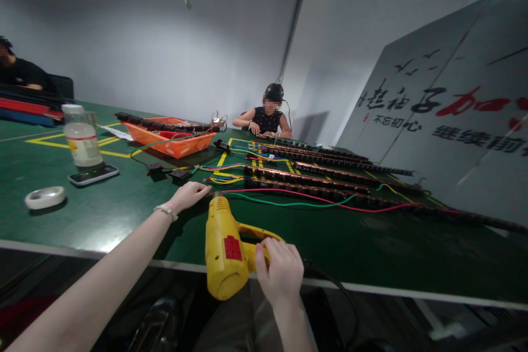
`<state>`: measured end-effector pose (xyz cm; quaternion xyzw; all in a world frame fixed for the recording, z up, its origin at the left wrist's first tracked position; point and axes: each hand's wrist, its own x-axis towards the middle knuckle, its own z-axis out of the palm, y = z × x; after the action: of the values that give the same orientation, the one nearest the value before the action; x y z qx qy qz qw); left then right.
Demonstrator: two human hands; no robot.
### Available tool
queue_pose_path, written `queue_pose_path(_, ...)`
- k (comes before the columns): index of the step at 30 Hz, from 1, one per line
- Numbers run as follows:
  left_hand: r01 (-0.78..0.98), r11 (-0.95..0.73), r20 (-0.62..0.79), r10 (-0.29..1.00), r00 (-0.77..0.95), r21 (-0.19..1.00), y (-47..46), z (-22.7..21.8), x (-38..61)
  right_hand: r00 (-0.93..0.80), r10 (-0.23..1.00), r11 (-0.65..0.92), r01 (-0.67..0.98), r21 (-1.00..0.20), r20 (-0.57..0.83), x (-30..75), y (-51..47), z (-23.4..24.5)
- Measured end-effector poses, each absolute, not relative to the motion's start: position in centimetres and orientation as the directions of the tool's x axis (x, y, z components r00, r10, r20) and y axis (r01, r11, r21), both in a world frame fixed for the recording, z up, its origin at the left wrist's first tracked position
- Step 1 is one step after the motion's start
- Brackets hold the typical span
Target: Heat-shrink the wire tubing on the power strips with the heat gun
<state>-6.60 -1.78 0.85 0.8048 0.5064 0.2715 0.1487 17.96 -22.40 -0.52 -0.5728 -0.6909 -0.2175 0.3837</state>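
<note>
Right grip (281, 265) wraps a heat gun (220, 225) over the near edge of the desk (350, 250); whether left grip (188, 196) pinches the red wire (264, 190), I can't tell; looks unfinished.

Gap btwn phone (94, 175) & L grip (187, 198)

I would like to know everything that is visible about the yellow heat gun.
The heat gun has a rounded yellow body, plastic by its look, with slots near the front, a red patch and a short, darker nozzle. Its looped yellow handle extends to the right, gripped by the right hand. It points forward, over the near edge of the green table. The nozzle is close to the left hand; whether it is running does not show.
</note>
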Motion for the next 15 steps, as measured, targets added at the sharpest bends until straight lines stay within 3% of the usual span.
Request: queue_pose_path(15, 0.76, -0.427, 0.261, 0.904, 0.34, 0.489, -1.6, 0.7, -6.6, -0.009, 0.623, 0.149, 0.983, -0.107, 0.783, 25.4, -23.1, -0.2)
